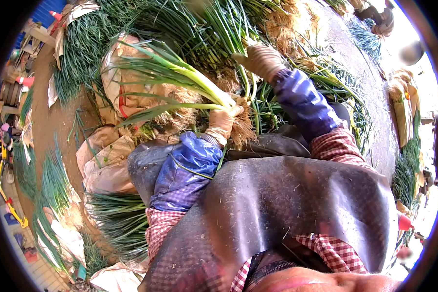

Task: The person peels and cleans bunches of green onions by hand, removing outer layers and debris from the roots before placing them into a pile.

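My left hand (221,124), in a tan glove, is closed round a small bunch of green onions (207,87) just above the roots. Their pale stalks and green leaves fan out to the upper left, and the stringy roots (241,129) hang beside the glove. Farther forward and to the right, my right hand (263,62), also gloved, is closed on the upright stalks of a green onion (244,80), whose lower end reaches down near my left hand. The fingertips of the right glove are partly hidden by leaves.
A large heap of green onions (190,29) lies ahead, with a rooty pile (292,24) at its right. Tan sacks (104,155) and another onion bundle (119,219) lie at my left. More bundles (406,170) line the far right, near an orange cone (404,221).
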The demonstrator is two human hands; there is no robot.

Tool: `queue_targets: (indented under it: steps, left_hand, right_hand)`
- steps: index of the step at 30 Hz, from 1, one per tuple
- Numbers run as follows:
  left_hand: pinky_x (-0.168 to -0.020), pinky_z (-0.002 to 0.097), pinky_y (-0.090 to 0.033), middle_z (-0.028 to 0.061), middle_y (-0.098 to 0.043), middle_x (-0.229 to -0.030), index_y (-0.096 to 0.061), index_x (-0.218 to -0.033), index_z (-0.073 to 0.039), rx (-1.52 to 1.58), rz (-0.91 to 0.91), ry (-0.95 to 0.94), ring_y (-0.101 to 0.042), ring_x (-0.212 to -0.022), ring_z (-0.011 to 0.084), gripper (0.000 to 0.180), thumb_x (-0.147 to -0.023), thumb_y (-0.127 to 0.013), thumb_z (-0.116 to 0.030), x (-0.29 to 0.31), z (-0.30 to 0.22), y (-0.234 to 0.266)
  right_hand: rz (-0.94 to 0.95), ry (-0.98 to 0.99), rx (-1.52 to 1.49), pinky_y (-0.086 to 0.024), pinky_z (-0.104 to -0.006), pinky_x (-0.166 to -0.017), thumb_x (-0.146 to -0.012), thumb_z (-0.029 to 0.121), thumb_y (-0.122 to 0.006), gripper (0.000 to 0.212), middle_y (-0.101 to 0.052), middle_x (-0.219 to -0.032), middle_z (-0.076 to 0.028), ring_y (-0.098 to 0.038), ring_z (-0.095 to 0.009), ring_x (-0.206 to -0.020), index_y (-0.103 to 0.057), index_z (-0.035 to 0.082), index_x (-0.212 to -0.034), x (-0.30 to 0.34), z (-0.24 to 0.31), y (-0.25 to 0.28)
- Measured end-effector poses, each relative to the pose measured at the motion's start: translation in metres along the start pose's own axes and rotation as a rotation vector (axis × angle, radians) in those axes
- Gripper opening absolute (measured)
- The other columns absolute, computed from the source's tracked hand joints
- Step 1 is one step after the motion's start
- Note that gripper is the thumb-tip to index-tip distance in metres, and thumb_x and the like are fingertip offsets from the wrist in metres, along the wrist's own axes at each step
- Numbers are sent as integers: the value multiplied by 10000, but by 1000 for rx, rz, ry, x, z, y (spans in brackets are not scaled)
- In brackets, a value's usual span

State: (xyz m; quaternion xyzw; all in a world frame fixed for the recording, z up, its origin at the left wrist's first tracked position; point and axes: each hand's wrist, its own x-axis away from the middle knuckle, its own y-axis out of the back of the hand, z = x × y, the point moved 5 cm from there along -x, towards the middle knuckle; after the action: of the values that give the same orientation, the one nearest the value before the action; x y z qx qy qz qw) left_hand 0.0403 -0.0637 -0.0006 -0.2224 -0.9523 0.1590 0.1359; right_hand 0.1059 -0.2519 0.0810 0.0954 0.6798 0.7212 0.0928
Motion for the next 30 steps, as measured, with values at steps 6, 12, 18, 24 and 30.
queue_targets:
  steps: [6, 12, 18, 24, 30]
  left_hand:
    - [-723, 295, -455, 17, -551, -853, -555, -929, -48, -81, 136, -53, -533, -773, 164, 294, -683, -699, 25, -1, 9, -22]
    - [-715, 295, -463, 12, -536, -805, -547, -919, -47, -307, 51, -33, -529, -747, 159, 295, -678, -699, 28, -3, 10, -1]
    - [-671, 282, -475, 22, -601, -775, -619, -903, -6, -76, -109, -44, -551, -687, 151, 223, -693, -681, 38, -16, 22, 12]
    - [-661, 312, -494, 56, -610, -846, -591, -876, -34, 231, -21, -256, -585, -728, 173, 94, -792, -597, -75, -45, 68, 39]
    - [-678, 301, -507, 68, -583, -930, -515, -1116, 5, 631, 114, -37, -565, -805, 164, 295, -857, -566, -126, -27, 30, 19]
  right_hand:
    - [-142, 330, -48, -438, -380, -439, -775, 263, -580, 248, -557, -525, -84, -525, -249, -454, -627, 73, -622, -32, -37, -100]
    - [-203, 386, -393, -491, -347, -551, -820, 228, -620, 193, -621, -667, -118, -590, -199, -566, -649, 42, -862, 7, 23, -35]
    - [57, -63, -1627, -461, -217, -553, -905, 160, -605, 212, -665, -827, -26, -554, -63, -641, -615, 9, -1054, 66, 52, 2]
    - [167, -4, -1873, -361, -201, -421, -918, 181, -571, 166, -564, -632, 3, -473, -54, -491, -628, 25, -915, 81, 87, 4]
    - [654, 211, -1687, -359, -188, -382, -945, 197, -509, 197, -543, -573, 15, -456, -46, -412, -591, 24, -900, 124, 98, 11]
